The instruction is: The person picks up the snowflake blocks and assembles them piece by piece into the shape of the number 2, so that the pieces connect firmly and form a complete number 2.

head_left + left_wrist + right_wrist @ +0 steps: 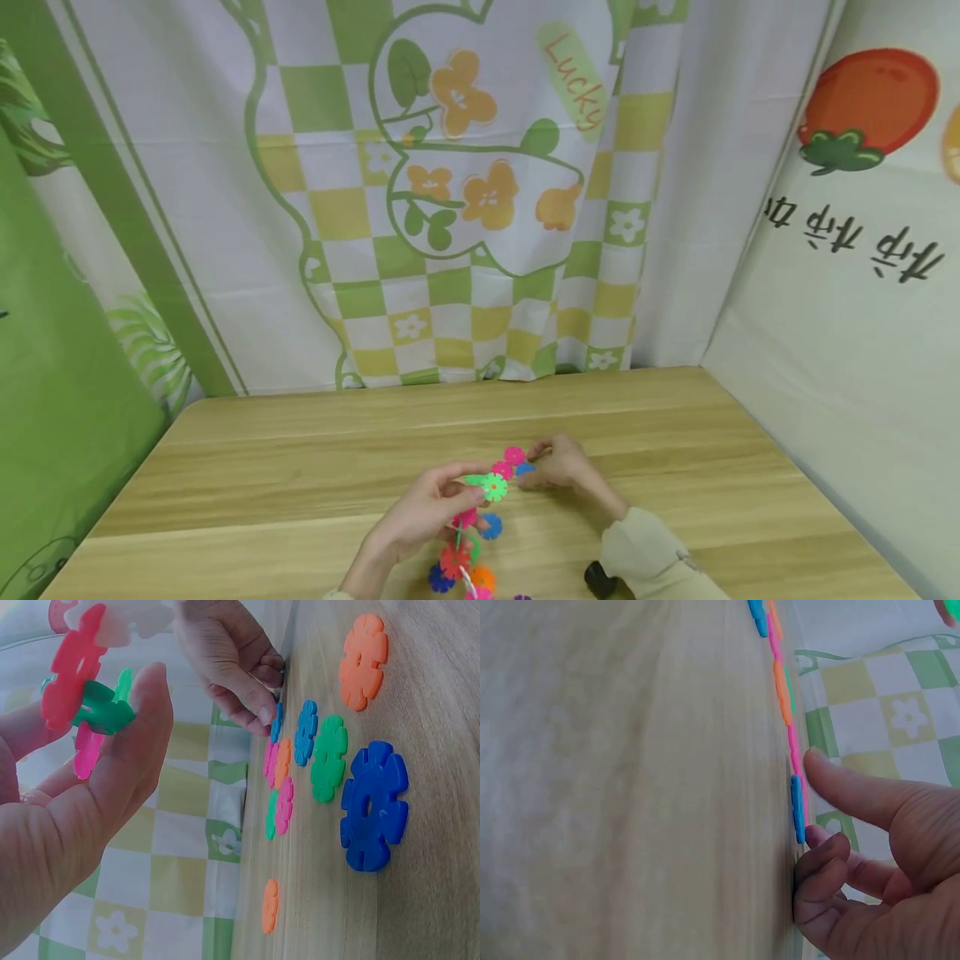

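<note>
My left hand (427, 508) grips a cluster of joined, notched flower-shaped plastic discs. A red disc (71, 675), a green disc (105, 709) and a pink disc (88, 750) show by its fingers in the left wrist view, with a blurred white disc (127, 619) above. Farther right, my right hand (562, 462) is down at the tabletop beside a flat blue disc (798, 808). Its thumb stands apart from the bent fingers, whose tips are right at the disc's edge. Pink discs (514, 455) lie next to that blue one.
Loose discs lie spread on the wooden table (300, 458), among them a dark blue disc (375, 806), a green one (328, 759) and an orange one (364, 662). A patterned curtain (465, 317) hangs along the back edge. A black object (600, 579) is beside the right sleeve.
</note>
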### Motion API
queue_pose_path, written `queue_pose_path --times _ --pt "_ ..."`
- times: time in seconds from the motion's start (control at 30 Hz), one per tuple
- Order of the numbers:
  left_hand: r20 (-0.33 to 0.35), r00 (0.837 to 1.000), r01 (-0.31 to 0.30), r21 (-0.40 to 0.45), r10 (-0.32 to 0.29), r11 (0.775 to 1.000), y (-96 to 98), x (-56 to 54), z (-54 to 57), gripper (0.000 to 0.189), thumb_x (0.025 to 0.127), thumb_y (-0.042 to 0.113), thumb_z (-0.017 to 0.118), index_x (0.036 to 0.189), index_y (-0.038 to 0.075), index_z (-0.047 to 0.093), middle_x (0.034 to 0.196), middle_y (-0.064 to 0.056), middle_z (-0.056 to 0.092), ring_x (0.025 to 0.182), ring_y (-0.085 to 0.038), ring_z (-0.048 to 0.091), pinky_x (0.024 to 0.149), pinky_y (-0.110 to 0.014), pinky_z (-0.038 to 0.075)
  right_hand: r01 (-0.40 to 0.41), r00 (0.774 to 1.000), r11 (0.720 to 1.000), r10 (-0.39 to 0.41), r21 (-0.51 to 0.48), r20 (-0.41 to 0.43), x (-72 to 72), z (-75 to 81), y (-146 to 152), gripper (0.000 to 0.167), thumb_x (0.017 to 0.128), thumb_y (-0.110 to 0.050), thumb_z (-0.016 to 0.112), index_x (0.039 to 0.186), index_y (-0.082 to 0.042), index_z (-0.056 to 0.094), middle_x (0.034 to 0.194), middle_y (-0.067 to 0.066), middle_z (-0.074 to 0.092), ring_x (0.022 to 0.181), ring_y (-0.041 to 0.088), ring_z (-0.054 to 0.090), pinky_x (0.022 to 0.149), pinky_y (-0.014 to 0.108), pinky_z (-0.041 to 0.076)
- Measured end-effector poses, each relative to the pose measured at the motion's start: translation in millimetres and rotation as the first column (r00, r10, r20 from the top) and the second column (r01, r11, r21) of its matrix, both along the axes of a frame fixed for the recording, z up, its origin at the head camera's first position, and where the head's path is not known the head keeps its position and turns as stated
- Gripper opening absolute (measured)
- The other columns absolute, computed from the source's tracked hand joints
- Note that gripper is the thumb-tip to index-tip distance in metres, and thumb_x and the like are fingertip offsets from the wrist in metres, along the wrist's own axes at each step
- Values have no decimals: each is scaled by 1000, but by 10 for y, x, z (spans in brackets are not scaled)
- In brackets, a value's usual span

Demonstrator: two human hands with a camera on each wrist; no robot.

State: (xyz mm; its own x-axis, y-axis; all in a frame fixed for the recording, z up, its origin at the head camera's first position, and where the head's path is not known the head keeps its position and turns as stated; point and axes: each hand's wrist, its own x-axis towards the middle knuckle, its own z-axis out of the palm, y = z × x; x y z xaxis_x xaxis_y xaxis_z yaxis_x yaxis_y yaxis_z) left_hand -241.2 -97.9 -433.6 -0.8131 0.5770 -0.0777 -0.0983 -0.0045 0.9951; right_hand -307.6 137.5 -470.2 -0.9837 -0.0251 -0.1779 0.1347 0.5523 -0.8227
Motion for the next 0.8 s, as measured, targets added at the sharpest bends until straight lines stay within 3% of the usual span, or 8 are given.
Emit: queue_pose_path --times 0.2,0.5,0.63,0.8 --pt "18 1000 5 10 -5 1000 18 -8 5 42 96 17 59 135 4 50 96 -12 64 75 -20 66 54 -26 55 -1 1000 999 2 36 -24 30 18 -5 31 64 3 85 85 -1 63 71 4 57 57 12 50 49 21 42" --pt "18 1000 9 11 -9 1000 7 -7 0 41 96 16 58 135 4 50 95 -11 65 75 -19 67 55 -26 55 -76 994 996 73 -39 -78 90 26 25 23 72 10 73 88 3 58 60 4 53 51 12 49 48 21 41" --pt "22 1000 10 11 -10 1000 -6 -9 -4 42 96 17 59 135 4 50 91 -11 66 75 -20 67 54 -25 55 -127 988 990 120 -63 -102 141 57 72 17 76 11 66 89 5 57 61 6 57 52 13 52 50 24 46" --pt "22 1000 20 17 -21 1000 -21 -11 -6 43 96 16 58 136 2 48 91 -12 66 74 -19 66 53 -24 54 -189 979 973 177 -131 -100 190 77 148 14 81 8 67 92 6 57 67 5 56 57 14 58 55 30 55"
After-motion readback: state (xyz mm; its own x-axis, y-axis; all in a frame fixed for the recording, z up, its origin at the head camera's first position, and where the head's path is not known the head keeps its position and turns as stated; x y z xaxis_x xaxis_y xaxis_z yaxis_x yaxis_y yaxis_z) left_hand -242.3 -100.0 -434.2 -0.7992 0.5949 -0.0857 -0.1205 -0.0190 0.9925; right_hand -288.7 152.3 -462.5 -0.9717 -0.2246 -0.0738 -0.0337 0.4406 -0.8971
